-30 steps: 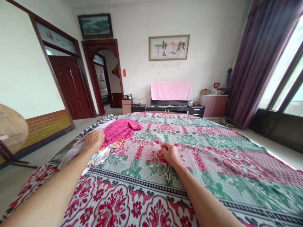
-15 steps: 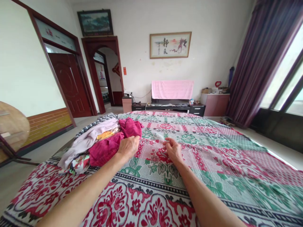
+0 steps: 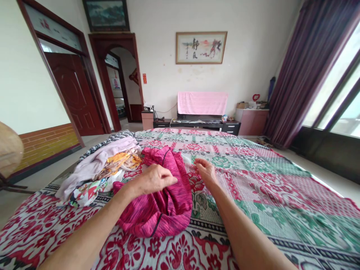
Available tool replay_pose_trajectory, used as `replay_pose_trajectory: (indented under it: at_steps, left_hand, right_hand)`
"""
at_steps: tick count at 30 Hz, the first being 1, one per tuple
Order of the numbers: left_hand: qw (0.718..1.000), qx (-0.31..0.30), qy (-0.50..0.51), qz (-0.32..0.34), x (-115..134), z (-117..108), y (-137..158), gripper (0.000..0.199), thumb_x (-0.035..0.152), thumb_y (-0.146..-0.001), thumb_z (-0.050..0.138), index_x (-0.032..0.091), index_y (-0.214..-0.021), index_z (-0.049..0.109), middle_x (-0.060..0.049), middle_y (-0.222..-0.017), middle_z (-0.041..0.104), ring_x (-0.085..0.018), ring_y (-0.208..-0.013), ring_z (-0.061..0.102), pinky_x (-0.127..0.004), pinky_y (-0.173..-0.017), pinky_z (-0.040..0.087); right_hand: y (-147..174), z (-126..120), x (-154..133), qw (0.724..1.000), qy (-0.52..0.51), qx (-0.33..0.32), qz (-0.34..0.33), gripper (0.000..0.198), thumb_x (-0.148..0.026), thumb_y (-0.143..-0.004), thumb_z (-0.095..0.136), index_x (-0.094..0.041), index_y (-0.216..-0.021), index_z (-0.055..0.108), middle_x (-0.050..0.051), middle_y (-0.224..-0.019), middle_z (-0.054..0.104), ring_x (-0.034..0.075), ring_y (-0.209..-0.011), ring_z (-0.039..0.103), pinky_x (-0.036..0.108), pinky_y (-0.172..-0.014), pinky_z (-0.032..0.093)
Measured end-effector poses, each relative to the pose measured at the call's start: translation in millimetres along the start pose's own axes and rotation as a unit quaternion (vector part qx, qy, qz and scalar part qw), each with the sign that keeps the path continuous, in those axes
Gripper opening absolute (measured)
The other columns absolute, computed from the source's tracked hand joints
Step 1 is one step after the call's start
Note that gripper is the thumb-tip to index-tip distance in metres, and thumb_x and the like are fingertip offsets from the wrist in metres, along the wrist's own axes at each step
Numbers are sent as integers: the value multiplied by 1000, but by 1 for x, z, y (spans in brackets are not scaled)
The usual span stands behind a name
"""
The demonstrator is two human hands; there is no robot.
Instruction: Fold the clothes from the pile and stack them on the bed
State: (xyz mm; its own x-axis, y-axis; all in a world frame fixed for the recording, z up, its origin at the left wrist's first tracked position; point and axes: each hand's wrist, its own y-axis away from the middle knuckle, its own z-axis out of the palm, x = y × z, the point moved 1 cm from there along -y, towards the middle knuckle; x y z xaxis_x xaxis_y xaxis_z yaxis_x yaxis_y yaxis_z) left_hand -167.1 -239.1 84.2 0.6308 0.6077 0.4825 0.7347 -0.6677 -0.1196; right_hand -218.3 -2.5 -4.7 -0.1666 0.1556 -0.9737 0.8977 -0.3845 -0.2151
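Observation:
A crumpled magenta garment (image 3: 176,202) with dark seam lines lies bunched on the patterned cloth in front of me. My left hand (image 3: 154,179) is over its upper part, fingers loosely bent and pointing right; no fabric shows pinched between them. Just right of the garment, my right hand (image 3: 205,170) hovers over the cloth with fingers loosely curled and nothing in them. A heap of clothes sits to the left: a pale lilac garment (image 3: 97,157), a yellow and tan piece (image 3: 120,161) and a white multicoloured printed piece (image 3: 90,191).
The red, green and white floral cloth (image 3: 253,180) covers the broad surface before me. Beyond it stands a low black cabinet (image 3: 232,128) with a pink towel (image 3: 202,103) draped above. A round wooden board (image 3: 9,150) is at far left, a purple curtain (image 3: 298,75) at right.
The magenta garment has come off the clothes heap, moving right and towards me, and is now more spread out. My left hand has moved slightly right and nearer; my right hand barely moved.

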Motion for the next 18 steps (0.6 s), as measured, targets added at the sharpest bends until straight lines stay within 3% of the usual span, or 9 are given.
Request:
replay_pose_trajectory:
  at_steps: [2, 5, 8, 12, 15, 18]
  left_hand:
    - [983, 150, -75, -70, -30, -7, -7, 34, 39, -85, 47, 17, -79, 72, -1, -69, 68, -13, -63, 60, -23, -62, 40]
    - [952, 236, -146, -132, -72, -5, -18, 33, 35, -83, 50, 18, -102, 71, -6, -96, 73, -19, -85, 65, -28, -79, 45]
    - [942, 260, -172, -123, -100, 0, -34, 45, 37, -85, 48, 16, -123, 60, -10, -120, 66, -22, -107, 61, -30, -94, 44]
    - [938, 288, -169, -97, -114, -8, -66, 56, 37, -86, 47, 9, -134, 48, -14, -140, 50, -22, -128, 46, -29, -107, 35]
    - [938, 274, -149, -148, -116, -16, -88, 61, 43, -85, 46, 10, -136, 46, -14, -141, 50, -24, -129, 45, -31, -105, 36]
    - [943, 211, -133, -220, -109, -17, -98, 61, 53, -80, 48, 17, -128, 55, -11, -121, 65, -25, -112, 59, -31, -90, 45]
  right_hand:
    - [1, 3, 1, 995, 100, 2, -23, 33, -31, -75, 49, -18, -100, 67, 4, -89, 71, 17, -76, 67, 27, -65, 51]
    - [7, 12, -4, 964, 257, -8, -71, 33, -33, -80, 50, -19, -104, 68, 7, -98, 71, 20, -90, 66, 31, -82, 49]
    - [18, 25, -10, 928, 350, -36, -123, 40, -41, -84, 50, -18, -112, 65, 11, -105, 68, 23, -97, 63, 34, -88, 46]
    - [31, 36, -15, 898, 405, -81, -152, 44, -41, -78, 58, -22, -117, 61, 7, -108, 68, 25, -100, 60, 37, -87, 44]
    - [34, 37, -14, 897, 399, -101, -160, 35, -23, -75, 57, -23, -109, 64, 3, -100, 70, 22, -95, 61, 33, -84, 44]
    - [30, 36, -10, 916, 352, -106, -159, 39, -10, -72, 50, -21, -106, 65, 1, -87, 70, 17, -81, 62, 28, -78, 45]
